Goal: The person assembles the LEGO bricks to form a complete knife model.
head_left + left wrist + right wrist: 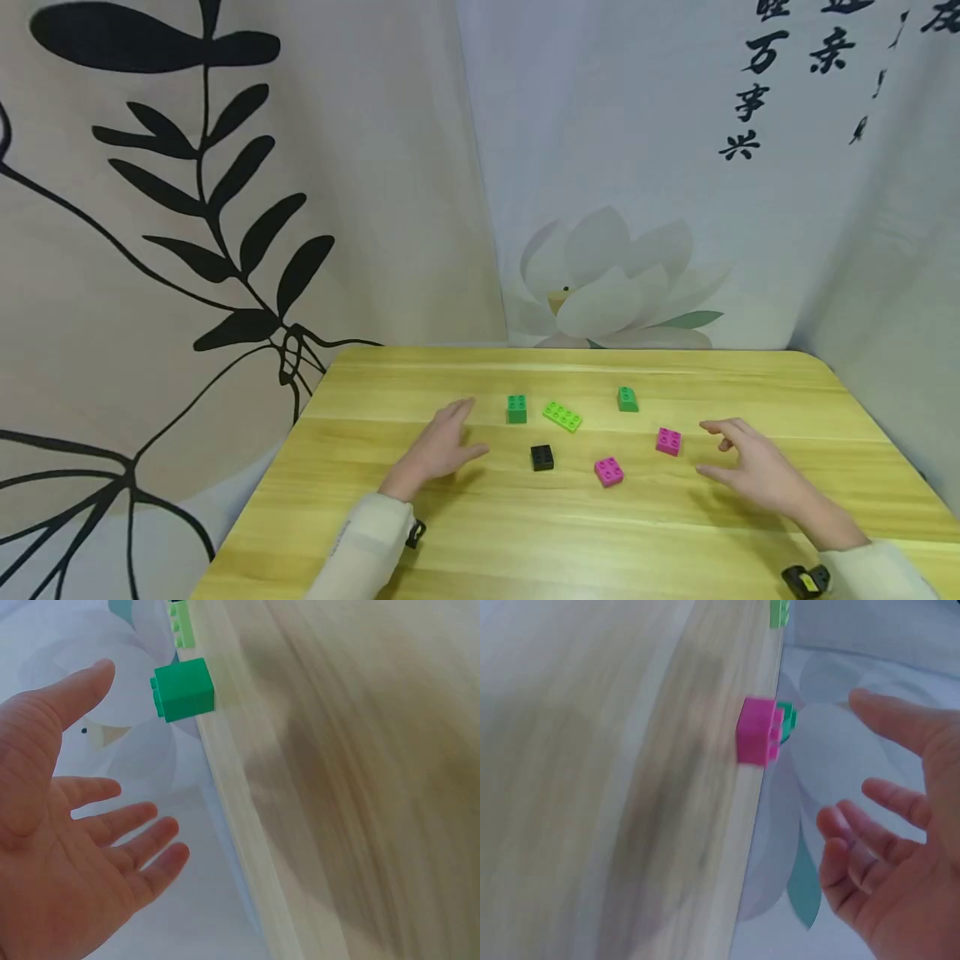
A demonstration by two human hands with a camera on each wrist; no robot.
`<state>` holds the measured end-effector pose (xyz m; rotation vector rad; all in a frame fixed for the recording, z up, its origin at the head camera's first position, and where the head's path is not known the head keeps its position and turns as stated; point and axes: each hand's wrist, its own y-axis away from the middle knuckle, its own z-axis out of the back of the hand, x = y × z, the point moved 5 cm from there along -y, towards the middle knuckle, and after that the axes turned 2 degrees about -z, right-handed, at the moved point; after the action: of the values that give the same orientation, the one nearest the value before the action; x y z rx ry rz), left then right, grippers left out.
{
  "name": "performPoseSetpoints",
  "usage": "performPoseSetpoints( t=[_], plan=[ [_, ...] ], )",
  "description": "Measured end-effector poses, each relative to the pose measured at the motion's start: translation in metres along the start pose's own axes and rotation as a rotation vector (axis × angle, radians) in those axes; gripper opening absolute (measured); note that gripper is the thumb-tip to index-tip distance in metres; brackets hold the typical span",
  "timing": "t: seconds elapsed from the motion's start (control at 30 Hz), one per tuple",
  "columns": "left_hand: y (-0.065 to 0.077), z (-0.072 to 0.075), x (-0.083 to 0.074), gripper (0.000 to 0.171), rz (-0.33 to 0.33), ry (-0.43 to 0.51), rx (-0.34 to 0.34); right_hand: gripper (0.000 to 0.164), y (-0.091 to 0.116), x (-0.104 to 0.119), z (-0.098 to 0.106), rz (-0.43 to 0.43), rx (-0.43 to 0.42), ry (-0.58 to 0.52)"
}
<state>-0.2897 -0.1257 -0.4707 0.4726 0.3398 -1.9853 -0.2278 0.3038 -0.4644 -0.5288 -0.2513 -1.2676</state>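
My left hand (437, 443) hovers over the table's left part with its fingers spread and nothing in its grasp. The thing nearest to it is a dark green toy brick (517, 409), seen side-on as a green block (186, 690) in the left wrist view. On the other side my right hand (753, 468) is held above the table, fingers loosely bent and holding nothing. A magenta brick (668, 442) lies just left of its fingertips; the right wrist view shows this magenta brick (756, 731) too. Between the hands are a black brick (542, 457) and a second magenta brick (609, 472).
A long lime green brick (562, 416) and a green brick with a sloped side (627, 399) lie farther back on the wooden table (570, 550). Behind the table's far edge hangs a printed curtain (405, 208). Each wrist wears a small black device (806, 581).
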Motion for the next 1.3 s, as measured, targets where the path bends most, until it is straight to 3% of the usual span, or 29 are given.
performPoseSetpoints(
  t=[0.23,0.57,0.7,0.93,1.3],
  plan=[
    [-0.023,-0.004,-0.009,0.076,0.002,0.102,-0.011,0.047,-0.012,0.026,-0.01,0.094,0.025,-0.039],
    [-0.055,-0.016,-0.017,0.072,-0.034,0.217,0.0,0.051,-0.023,0.055,-0.037,0.188,0.208,-0.107],
    [-0.061,-0.023,-0.017,0.071,-0.022,0.249,0.026,0.054,-0.026,0.065,-0.047,0.227,0.266,-0.115],
    [-0.07,-0.031,-0.012,0.069,0.028,0.306,0.021,0.054,-0.034,0.07,-0.064,0.212,0.321,-0.108],
    [-0.078,-0.039,-0.006,0.063,0.06,0.364,0.038,0.055,-0.04,0.078,-0.073,0.197,0.359,-0.112]
  ],
)
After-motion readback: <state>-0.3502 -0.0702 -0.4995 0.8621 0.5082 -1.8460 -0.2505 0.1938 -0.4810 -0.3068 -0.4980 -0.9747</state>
